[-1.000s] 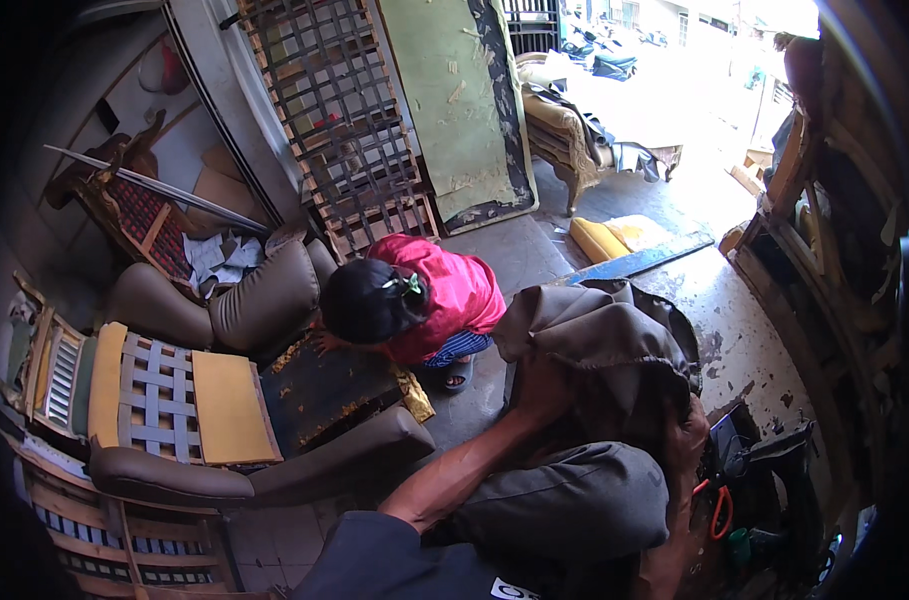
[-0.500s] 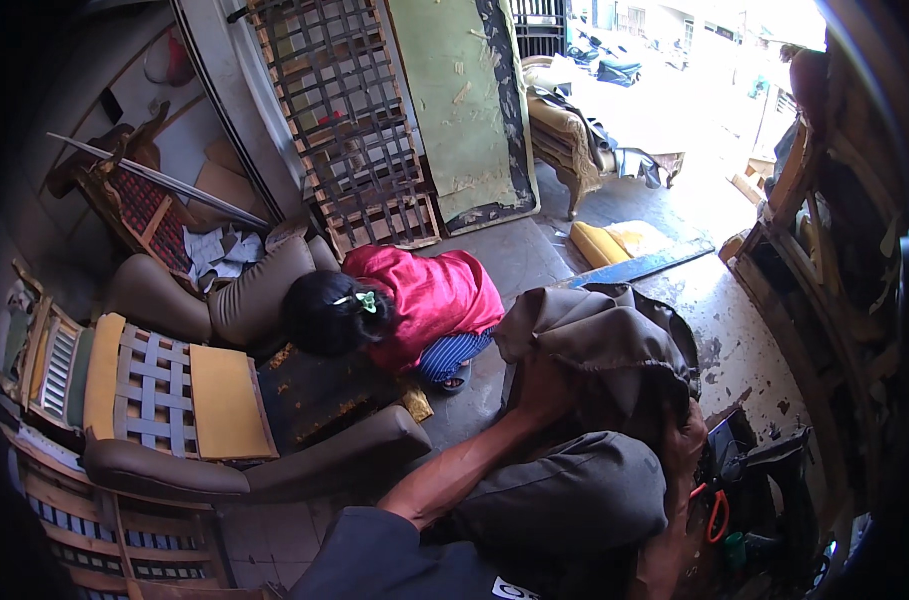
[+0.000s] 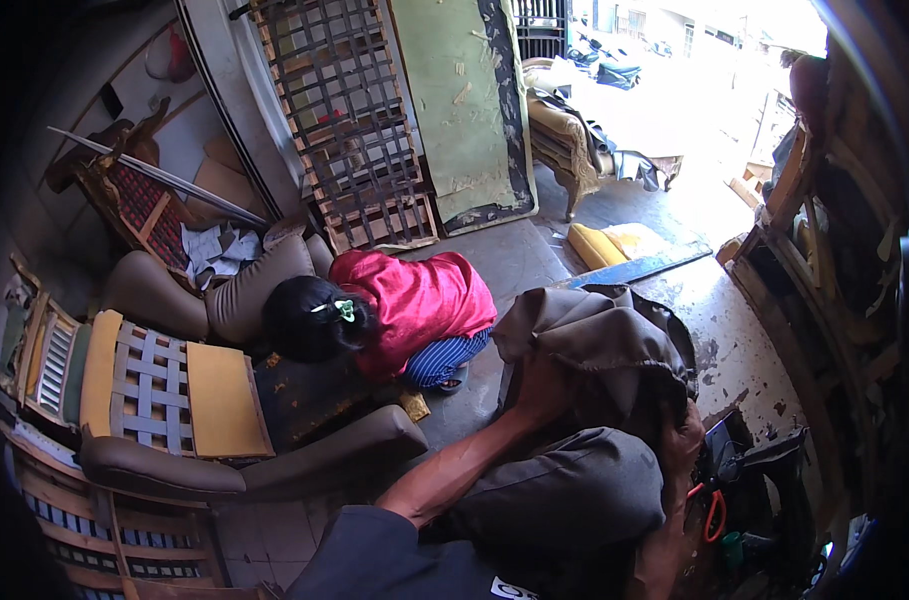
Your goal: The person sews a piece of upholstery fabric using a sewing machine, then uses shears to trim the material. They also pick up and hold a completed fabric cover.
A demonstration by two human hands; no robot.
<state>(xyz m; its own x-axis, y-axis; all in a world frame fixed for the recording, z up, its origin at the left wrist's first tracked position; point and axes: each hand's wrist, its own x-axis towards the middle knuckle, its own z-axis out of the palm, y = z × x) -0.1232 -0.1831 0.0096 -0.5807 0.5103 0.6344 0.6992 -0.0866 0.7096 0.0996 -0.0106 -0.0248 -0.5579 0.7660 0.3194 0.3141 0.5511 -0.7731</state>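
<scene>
A grey-brown leatherette cover (image 3: 599, 325) with a stitched seam is bunched up in front of my raised knee. My left hand (image 3: 544, 390) is closed on its near left side, the fingertips hidden in the folds. At the right edge, my right hand (image 3: 683, 432) grips the cover beside the seam. The dark inner side of the cover shows between the hands. My knee, in dark trousers (image 3: 564, 490), lies between my forearms.
A person in a red top (image 3: 424, 300) crouches left of the cover. Beside them lies a webbed chair frame (image 3: 154, 385) with padded arms. Black tools with a red-orange loop (image 3: 715, 515) are near my right forearm. Wooden frames (image 3: 784, 300) stand on the right.
The crouching person has leaned slightly left, with the head lower and further left. My hands and the cover have hardly moved.
</scene>
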